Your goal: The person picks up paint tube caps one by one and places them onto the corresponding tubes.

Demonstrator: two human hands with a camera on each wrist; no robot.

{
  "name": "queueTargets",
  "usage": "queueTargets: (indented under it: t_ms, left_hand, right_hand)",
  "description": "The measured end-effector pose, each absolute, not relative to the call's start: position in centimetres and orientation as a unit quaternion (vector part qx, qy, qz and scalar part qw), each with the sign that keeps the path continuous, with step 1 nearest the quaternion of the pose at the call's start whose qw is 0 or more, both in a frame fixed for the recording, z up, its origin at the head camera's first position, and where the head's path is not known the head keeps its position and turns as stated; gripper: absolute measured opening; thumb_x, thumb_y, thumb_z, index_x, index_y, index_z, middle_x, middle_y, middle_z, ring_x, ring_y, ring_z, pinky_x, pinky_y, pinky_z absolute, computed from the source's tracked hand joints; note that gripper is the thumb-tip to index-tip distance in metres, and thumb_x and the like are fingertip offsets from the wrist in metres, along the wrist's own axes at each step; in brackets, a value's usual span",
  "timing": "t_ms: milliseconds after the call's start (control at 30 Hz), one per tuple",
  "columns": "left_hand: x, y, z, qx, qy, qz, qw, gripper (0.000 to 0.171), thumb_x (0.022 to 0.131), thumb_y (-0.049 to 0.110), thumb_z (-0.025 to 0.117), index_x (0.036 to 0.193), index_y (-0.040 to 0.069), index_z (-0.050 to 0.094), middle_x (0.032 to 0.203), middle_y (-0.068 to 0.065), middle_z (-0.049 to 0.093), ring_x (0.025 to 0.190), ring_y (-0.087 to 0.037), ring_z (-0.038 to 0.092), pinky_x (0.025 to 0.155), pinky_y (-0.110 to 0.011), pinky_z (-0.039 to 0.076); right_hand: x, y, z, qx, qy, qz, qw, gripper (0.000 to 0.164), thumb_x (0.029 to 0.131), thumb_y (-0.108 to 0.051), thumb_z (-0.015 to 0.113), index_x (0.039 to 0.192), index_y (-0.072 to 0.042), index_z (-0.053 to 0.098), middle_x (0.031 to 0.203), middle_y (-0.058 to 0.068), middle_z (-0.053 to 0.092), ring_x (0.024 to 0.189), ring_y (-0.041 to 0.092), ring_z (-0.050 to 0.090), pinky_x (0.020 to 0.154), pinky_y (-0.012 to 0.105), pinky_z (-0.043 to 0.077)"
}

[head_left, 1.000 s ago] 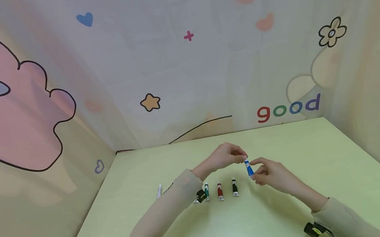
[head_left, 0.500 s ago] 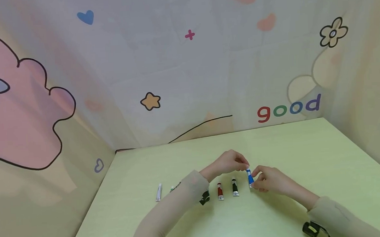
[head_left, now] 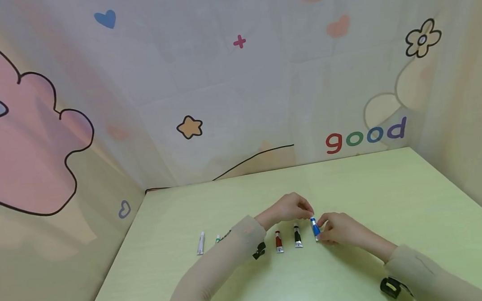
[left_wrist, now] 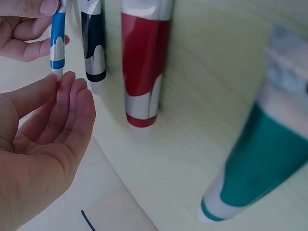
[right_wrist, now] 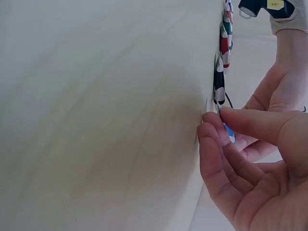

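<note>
Both hands hold a small blue paint tube (head_left: 315, 229) at the right end of a row of tubes. My left hand (head_left: 289, 207) pinches its white cap between thumb and fingertips, seen closely in the left wrist view. My right hand (head_left: 343, 229) pinches the tube's flat tail end. Just left lies a black paint tube (head_left: 297, 236), then a red paint tube (head_left: 279, 241). A green paint tube (left_wrist: 269, 149) shows large in the left wrist view; the left forearm hides it from the head view. In the right wrist view, fingers cover most of the blue tube.
A pale tube (head_left: 201, 243) lies at the row's left end. Beside it, another tube's greenish tip (head_left: 218, 238) shows past the left sleeve (head_left: 229, 254). The light green table (head_left: 388, 193) meets a printed cloth backdrop (head_left: 230, 88) behind and at the sides.
Both hands have brought the blue tube down toward the table, level with the black one, keeping hold of both its ends. The left forearm has shifted right, covering other tubes.
</note>
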State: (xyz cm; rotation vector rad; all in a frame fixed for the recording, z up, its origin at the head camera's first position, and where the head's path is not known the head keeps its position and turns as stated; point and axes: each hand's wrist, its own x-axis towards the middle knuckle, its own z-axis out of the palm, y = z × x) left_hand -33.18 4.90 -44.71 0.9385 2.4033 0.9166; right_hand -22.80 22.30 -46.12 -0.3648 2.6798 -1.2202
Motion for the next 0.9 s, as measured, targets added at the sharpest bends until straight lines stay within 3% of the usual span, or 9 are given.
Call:
queueTargets:
  t_ms: [300,900]
  left_hand:
    - [-33.3,4.8,-45.6,0.323,0.864,0.321,0.214,0.009,0.096,0.012,0.070,0.095,0.006,0.076,0.077,0.004,0.067,0.066,-0.008,0.054,0.061,-0.019,0.045]
    - [-33.0,4.8,-45.7,0.329,0.873,0.293,0.210,0.009,0.097,0.014,0.070,0.094,0.007,0.075,0.080,0.005,0.067,0.069,-0.008,0.054,0.064,-0.019,0.044]
  right_hand:
    - [-22.9,21.9,-45.7,-0.112,0.910,-0.385,0.103,0.028,0.086,-0.008,0.078,0.106,0.007,0.063,0.069,0.002,0.065,0.058,0.016,0.060,0.056,0.032,0.051]
    - [-22.6,21.4,-45.9,-0.096,0.912,-0.382,0.119,0.033,0.087,-0.008,0.078,0.111,0.005,0.060,0.067,0.003,0.062,0.057,0.016,0.058,0.057,0.032,0.051]
